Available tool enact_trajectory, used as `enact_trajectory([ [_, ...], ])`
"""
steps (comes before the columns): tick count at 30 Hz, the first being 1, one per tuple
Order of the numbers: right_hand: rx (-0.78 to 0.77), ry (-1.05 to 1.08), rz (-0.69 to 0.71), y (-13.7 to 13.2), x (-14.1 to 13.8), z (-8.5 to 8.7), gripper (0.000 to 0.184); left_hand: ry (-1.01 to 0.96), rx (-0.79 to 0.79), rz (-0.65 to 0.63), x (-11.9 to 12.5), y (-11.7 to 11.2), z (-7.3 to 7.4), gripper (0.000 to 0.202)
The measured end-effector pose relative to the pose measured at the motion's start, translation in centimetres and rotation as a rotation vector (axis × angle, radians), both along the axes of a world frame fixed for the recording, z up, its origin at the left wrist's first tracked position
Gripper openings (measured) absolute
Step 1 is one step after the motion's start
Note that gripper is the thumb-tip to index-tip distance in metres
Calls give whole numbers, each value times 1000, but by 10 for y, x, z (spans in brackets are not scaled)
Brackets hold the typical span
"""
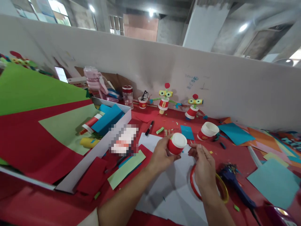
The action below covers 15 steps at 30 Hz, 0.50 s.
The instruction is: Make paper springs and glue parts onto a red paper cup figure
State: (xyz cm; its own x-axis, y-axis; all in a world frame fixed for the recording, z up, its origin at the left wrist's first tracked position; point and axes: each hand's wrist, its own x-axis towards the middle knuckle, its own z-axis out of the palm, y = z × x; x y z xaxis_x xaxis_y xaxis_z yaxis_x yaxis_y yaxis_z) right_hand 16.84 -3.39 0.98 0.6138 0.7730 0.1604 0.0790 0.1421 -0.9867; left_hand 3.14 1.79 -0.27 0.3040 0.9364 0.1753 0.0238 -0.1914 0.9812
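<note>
My left hand (162, 153) grips a red paper cup (175, 149) from the side, its white round end turned up and toward me. Just right of the cup, my right hand (203, 160) has its thumb and fingers pinched together; whatever is between them is too small to make out. White paper (174, 188) lies below both hands. Under my right wrist are a red ring (193, 185) and a yellow ring (224, 188), partly hidden by the arm. A blue glue gun (237, 185) rests to the right.
Two paper-cup robot figures (164, 103) stand against the white partition (141, 62). Stacked paper cups (208, 130) sit behind my right hand. An open box (117, 125) of coloured paper is at left; a black marker (149, 128) and a blue-green sheet (275, 180) lie on the red table.
</note>
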Motion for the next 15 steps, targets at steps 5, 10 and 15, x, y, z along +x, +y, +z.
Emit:
enact_trajectory([
  [5, -51, -189, -24, -2, 1, 4, 31, -485, -264, 119, -25, 10, 16, 51],
  [10, -142, -583, 226, -2, -8, -7, 53, -755, -743, -63, -43, 19, 24, 26],
  [15, -225, -807, 331, -3, -23, -18, 76, -710, -732, -150, -42, 11, 32, 31],
])
